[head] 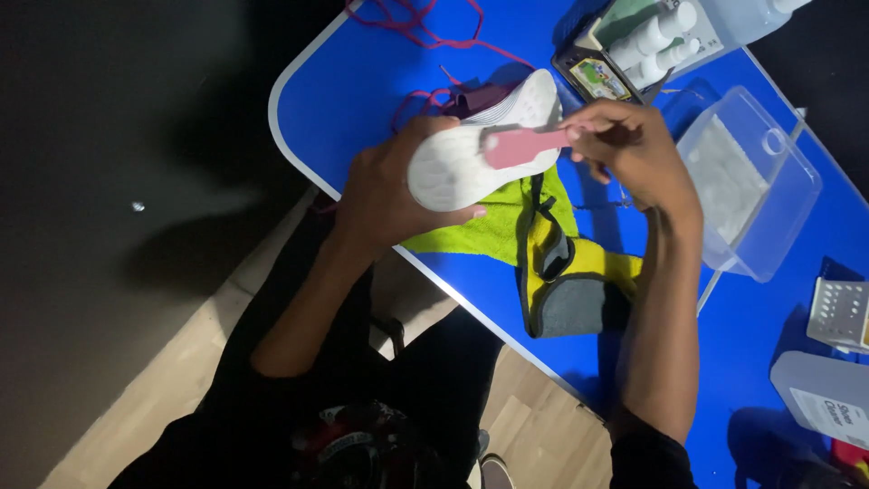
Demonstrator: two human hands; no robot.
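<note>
My left hand grips a shoe with a white sole turned up and a maroon upper, held over the near edge of the blue table. My right hand holds a small pink brush by its handle, with the brush head lying flat on the white sole. Red laces trail from the shoe across the table behind it. Under the shoe lies a yellow-green cloth.
A yellow and grey pad with a black strap lies beside the cloth. A clear plastic tub stands at the right. A kit with white bottles sits at the back. A metal grater and a white bottle lie far right.
</note>
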